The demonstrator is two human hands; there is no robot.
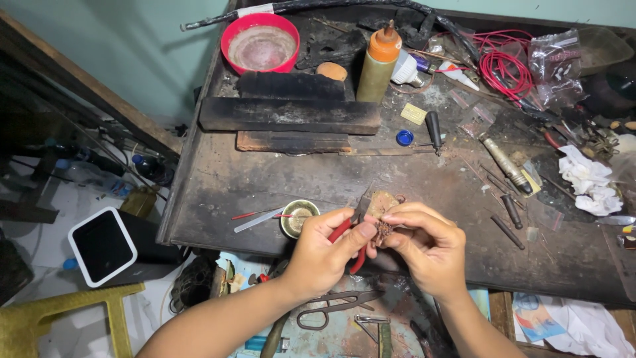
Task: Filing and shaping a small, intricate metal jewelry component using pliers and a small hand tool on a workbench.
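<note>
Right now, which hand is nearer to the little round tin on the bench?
Left. The left hand, gripping red-handled pliers, sits just right of the tin; the right hand is farther right, beyond it.

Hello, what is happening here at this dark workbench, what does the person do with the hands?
A person is working over the front edge of a worn dark workbench. The left hand grips red-handled pliers, with the jaws pointing toward a small brownish ornate piece pinched in the fingers of the right hand. A small round tin sits just left of the hands. Further back lie dark wooden blocks, a red bowl and an orange-capped bottle.
</note>
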